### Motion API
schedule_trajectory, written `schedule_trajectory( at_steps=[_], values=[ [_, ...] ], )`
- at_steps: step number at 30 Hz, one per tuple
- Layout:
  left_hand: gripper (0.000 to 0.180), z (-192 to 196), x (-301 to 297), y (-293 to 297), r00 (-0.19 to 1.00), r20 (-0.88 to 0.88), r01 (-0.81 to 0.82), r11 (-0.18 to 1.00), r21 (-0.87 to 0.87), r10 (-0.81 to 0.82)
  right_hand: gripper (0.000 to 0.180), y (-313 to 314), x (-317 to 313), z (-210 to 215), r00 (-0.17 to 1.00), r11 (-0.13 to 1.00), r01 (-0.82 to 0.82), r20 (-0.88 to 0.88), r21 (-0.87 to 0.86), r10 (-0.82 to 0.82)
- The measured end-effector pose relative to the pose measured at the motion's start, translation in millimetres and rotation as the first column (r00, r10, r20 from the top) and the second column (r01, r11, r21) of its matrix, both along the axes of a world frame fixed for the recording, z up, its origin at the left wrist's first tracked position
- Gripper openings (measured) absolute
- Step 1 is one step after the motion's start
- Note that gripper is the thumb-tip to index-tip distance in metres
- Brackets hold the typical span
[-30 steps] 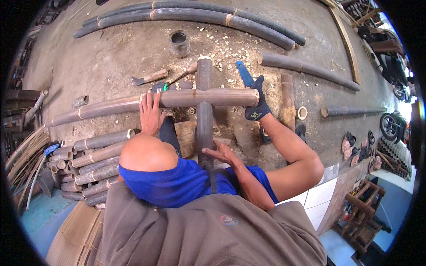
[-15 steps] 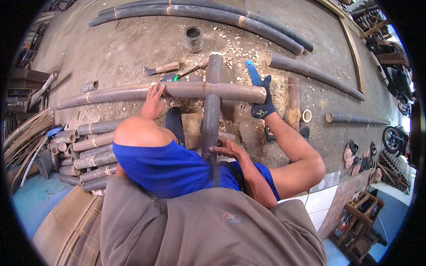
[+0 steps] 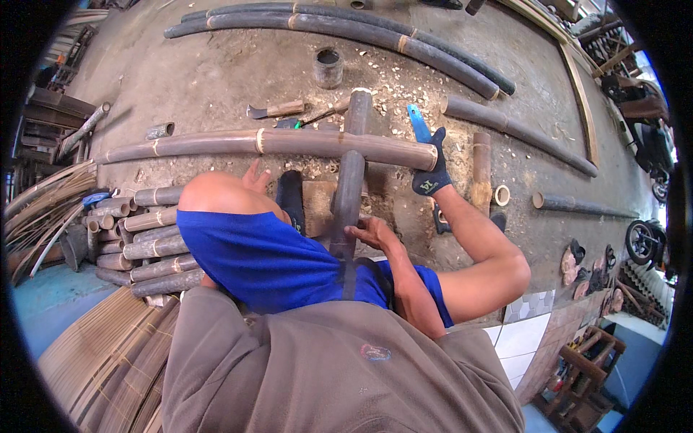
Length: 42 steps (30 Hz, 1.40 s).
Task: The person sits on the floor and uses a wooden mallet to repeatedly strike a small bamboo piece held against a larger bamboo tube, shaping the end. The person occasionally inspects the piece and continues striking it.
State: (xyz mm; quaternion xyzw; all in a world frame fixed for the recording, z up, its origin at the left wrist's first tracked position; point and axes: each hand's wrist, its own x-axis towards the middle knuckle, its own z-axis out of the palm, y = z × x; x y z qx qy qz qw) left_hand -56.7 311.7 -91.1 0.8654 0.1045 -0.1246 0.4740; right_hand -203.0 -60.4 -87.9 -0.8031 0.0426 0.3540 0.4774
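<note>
A long brown bamboo pole (image 3: pixel 206 144) lies crosswise before me. A shorter dark bamboo pole (image 3: pixel 349 187) runs from my waist toward the pole and meets it near its right end, and a dark bamboo piece (image 3: pixel 359 108) sticks out beyond. Close to my lap, my right hand (image 3: pixel 374 232) has its fingertips on the right side of the dark pole, seemingly gripping it; some fingers are hidden. My left hand (image 3: pixel 255 177) is spread and holds nothing, just below the long pole and beside my raised knee. My dark-socked foot (image 3: pixel 432 177) rests at the long pole's right end.
Beyond the pole lie a wooden-handled blade (image 3: pixel 286 108), a blue blade (image 3: pixel 418 123) and a round can (image 3: pixel 328 71) among wood chips. Long dark bamboo poles (image 3: pixel 346 29) lie farther off. Cut bamboo (image 3: pixel 155 249) is stacked at my left; a short tube (image 3: pixel 481 169) stands right.
My left hand has come off the long pole and moved back toward my knee. My right hand stays on the dark pole. The whole view has shifted slightly.
</note>
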Motion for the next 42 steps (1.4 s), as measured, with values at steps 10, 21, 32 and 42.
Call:
schedule_trajectory(
  at_steps=[10, 21, 32, 42],
  values=[
    [0.089, 3.8, -15.9, 50.5, 0.861, -0.3, -0.507, 0.741, -0.44, 0.411, 0.066, 11.3, 25.1, 63.7, 0.949, 0.975, 0.202, 0.263, -0.088, -0.173],
    [0.113, -61.6, 93.4, 16.8, 0.751, -0.451, -0.64, 0.363, -0.678, 0.481, 0.063, -21.9, 34.0, 41.7, 0.811, 0.834, 0.546, 0.205, 0.071, -0.548],
    [0.085, -42.0, 108.5, -48.6, 0.559, -0.538, -0.682, -0.019, -0.731, 0.631, 0.1, -118.6, 207.0, 102.5, 0.477, 0.407, 0.76, -0.011, 0.507, -0.879],
    [0.072, 16.6, 87.9, -43.9, 0.556, -0.491, -0.698, 0.057, -0.714, 0.671, 0.114, -15.6, 381.0, 55.8, 0.652, 0.499, 0.622, -0.046, 0.603, -0.757]
  ],
)
